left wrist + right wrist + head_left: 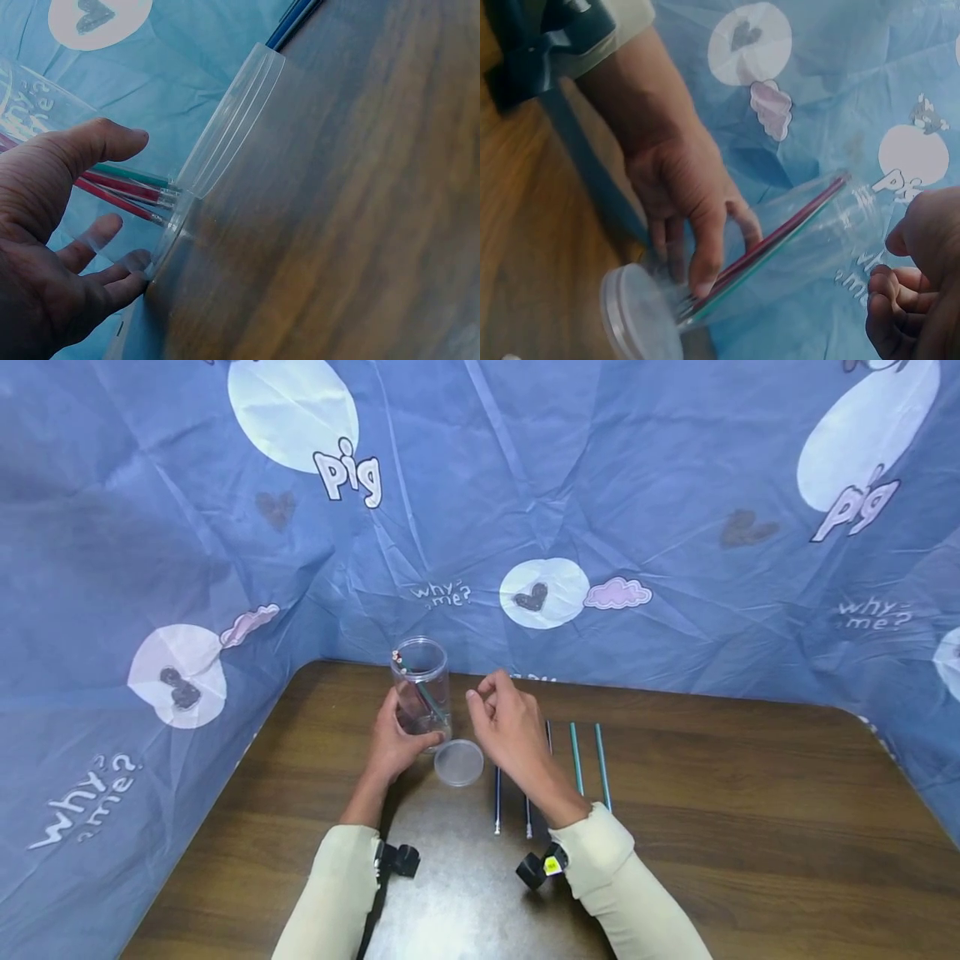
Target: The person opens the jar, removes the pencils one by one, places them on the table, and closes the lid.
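Observation:
A clear plastic jar (422, 693) stands upright on the table with its top uncovered. Several red and green pencils (769, 247) lean inside it, their metal-banded ends (166, 196) at the bottom. My left hand (393, 739) holds the jar low down, thumb on the near side and fingers around the far side. Just in front of the jar lies a round clear lid (459, 763), flat on the table. My right hand (510, 718) hovers to the right of the jar, apart from it, fingers loosely bent and nothing visible in them.
Dark blue pencils (497, 802) and teal pencils (576, 758) lie in a row on the brown wooden table (712, 802), partly behind the right forearm. A blue printed cloth (465, 527) hangs around the table's back and sides.

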Demonstrator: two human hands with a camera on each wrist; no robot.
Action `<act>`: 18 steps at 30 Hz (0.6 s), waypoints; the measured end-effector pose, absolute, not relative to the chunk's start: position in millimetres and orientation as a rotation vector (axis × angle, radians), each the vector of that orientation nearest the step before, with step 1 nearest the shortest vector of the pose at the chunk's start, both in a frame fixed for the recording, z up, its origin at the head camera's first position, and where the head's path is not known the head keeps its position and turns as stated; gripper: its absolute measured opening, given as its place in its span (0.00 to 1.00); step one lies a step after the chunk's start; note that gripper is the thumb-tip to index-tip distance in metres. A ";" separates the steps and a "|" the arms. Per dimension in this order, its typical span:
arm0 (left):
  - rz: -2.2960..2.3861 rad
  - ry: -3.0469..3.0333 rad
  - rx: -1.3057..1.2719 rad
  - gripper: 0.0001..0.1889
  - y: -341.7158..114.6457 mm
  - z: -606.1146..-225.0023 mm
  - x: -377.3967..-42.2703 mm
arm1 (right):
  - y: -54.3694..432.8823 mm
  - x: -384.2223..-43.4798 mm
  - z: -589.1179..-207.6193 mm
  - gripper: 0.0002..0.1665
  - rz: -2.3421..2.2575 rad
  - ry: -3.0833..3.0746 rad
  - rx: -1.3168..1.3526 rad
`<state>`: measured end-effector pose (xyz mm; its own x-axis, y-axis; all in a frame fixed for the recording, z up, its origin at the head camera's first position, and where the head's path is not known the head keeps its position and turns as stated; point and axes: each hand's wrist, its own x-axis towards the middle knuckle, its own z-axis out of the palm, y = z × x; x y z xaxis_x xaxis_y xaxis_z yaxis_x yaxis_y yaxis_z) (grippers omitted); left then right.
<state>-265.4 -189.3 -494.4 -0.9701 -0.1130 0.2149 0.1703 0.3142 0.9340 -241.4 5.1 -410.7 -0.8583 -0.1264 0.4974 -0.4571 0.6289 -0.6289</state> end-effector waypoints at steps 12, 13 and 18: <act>-1.741 -2.291 -0.102 0.46 -189.3 -496.9 -264.2 | -18.1 -249.4 -379.9 0.09 1.103 -2.440 0.544; -1.736 -2.291 -0.105 0.46 -189.1 -496.8 -264.1 | -19.3 -251.1 -377.5 0.09 1.099 -2.435 0.553; -1.703 -2.297 -0.091 0.47 -189.4 -494.6 -264.4 | -25.7 -261.0 -365.4 0.10 1.078 -2.423 0.603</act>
<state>-264.4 -189.4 -494.6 -0.9588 -0.1147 0.2598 0.2153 0.3032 0.9283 -261.0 -25.7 -365.4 -0.8184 -0.2152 0.5329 -0.5399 0.6058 -0.5844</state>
